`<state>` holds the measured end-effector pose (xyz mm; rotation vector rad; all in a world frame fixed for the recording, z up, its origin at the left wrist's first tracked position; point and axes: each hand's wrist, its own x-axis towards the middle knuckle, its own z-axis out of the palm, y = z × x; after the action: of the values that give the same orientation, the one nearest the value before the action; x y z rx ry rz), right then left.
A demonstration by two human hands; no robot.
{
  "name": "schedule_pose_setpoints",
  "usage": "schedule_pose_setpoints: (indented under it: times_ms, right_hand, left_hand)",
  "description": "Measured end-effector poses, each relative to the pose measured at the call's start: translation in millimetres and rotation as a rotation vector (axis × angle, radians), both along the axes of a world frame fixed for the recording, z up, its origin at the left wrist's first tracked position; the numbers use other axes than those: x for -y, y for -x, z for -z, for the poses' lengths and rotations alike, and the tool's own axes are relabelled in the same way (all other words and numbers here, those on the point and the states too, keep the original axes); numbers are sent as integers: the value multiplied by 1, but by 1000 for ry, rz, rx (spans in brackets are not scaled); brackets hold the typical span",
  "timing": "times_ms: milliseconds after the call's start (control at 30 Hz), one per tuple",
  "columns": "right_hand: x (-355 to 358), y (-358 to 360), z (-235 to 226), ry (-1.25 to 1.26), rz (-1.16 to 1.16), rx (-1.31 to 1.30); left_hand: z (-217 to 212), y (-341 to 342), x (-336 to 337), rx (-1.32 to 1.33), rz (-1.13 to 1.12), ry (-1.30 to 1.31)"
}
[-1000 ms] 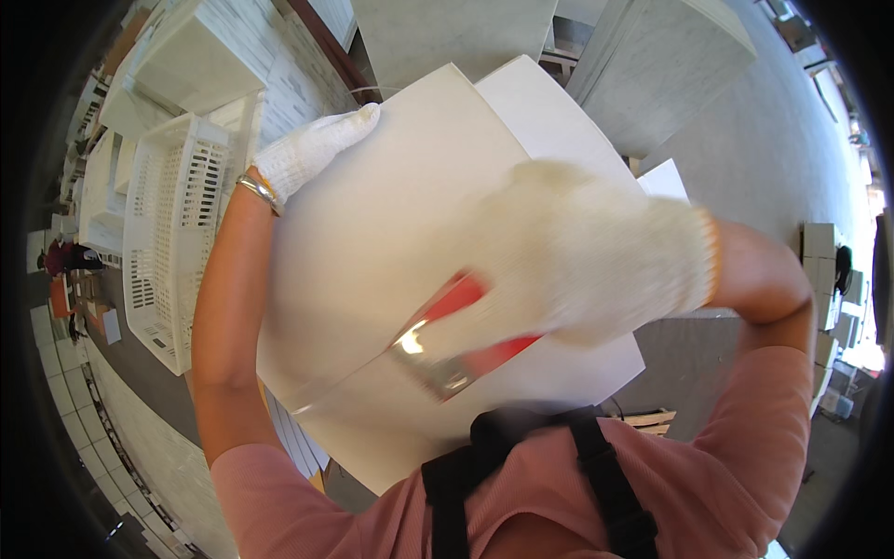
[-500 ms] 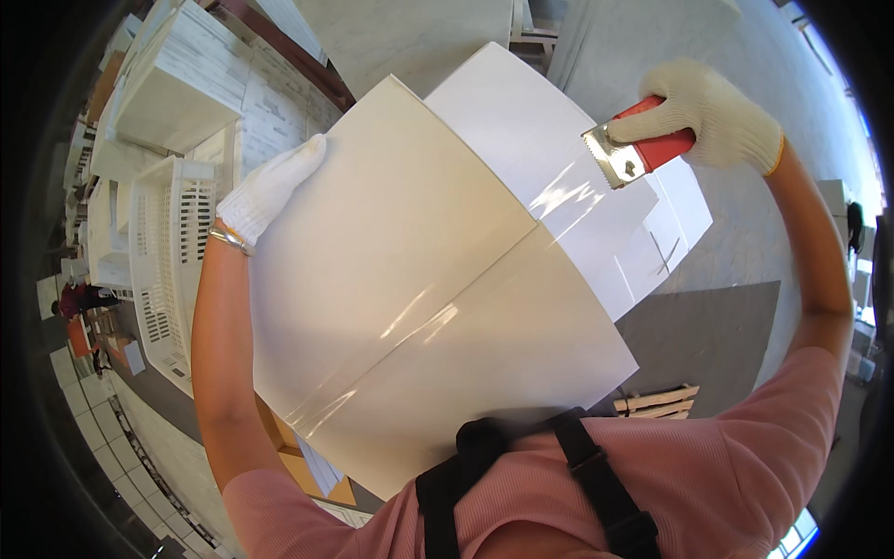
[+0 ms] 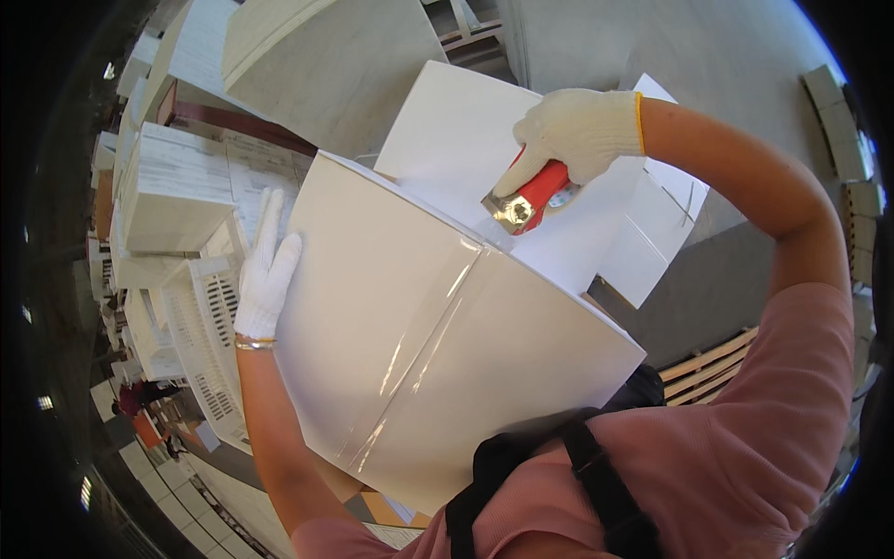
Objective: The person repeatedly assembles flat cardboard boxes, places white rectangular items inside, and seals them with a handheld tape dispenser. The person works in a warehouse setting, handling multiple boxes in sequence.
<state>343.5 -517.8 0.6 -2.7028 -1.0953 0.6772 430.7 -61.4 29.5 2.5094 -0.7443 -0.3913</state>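
Observation:
A large white box (image 3: 400,307) fills the middle, with clear tape (image 3: 414,349) lying along its centre seam. My left hand (image 3: 266,279), in a white knitted glove, rests against the box's left side with its fingers stretched out. My right hand (image 3: 582,135), gloved too, is closed around a red tape dispenser (image 3: 538,196) with a metal toothed edge. The dispenser is at the box's far edge, where the seam meets it. Clear film shows between the dispenser and that edge. Beyond lies a second white box (image 3: 447,121), partly covered by the first and by my right hand.
At the left stands a white plastic crate (image 3: 200,317) with slotted walls, beside stacks of pale marble-look tiles (image 3: 182,177). Large grey slabs (image 3: 335,70) are at the far side. A wooden pallet (image 3: 712,368) is at the right near my body. Further off at left is another person (image 3: 135,399).
My right hand brought the tape dispenser left and down to the box's far edge. My left hand's fingers have spread along the box's side. The whole view has turned somewhat.

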Motion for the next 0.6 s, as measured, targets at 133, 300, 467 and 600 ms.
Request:
schedule_pose_setpoints:
  times_ms: [133, 300, 467, 600]
  right_hand:
    - [-22, 18, -34, 197, -93, 217]
    - [-29, 39, -41, 113, -151, 522]
    - [-66, 37, -55, 425, -213, 427]
    - [-75, 44, -51, 484, -227, 485]
  left_hand:
    - [-32, 41, 76, 463, 263, -125]
    - [-18, 97, 183, 343, 676, 9]
    - [2, 105, 199, 379, 679, -149]
    - [-3, 108, 209, 241, 633, -207]
